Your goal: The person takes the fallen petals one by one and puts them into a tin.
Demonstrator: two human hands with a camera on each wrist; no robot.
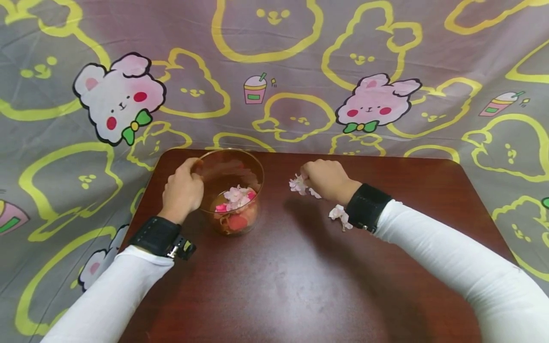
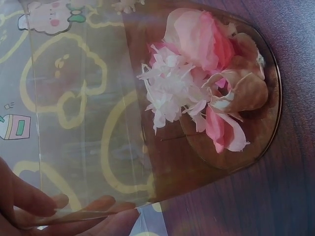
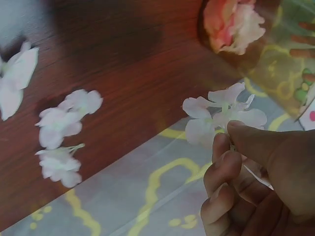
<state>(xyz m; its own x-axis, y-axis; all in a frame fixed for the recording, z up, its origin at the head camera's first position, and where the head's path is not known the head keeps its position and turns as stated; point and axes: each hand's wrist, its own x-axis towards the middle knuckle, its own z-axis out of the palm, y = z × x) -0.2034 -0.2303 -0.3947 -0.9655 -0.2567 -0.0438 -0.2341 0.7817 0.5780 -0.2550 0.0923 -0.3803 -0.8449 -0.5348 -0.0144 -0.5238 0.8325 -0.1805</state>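
A clear amber bowl (image 1: 231,162) stands on the table's left half, with pink and white flowers (image 1: 237,199) lying at its bottom. My left hand (image 1: 183,190) grips the bowl's left rim, thumb on one side of the wall and fingers on the other, as the left wrist view shows. Between thumb and forefinger, my right hand (image 1: 328,180) pinches a pale pink flower (image 3: 224,115) to the right of the bowl. More loose pale flowers (image 3: 61,118) lie on the table near that hand; one white flower (image 1: 340,216) sits just below the right wrist.
The brown table (image 1: 274,286) has rounded back corners. Behind it hangs a grey cloth (image 1: 296,62) printed with yellow outlines and rabbit faces. Black bands (image 1: 370,207) circle both wrists over white sleeves.
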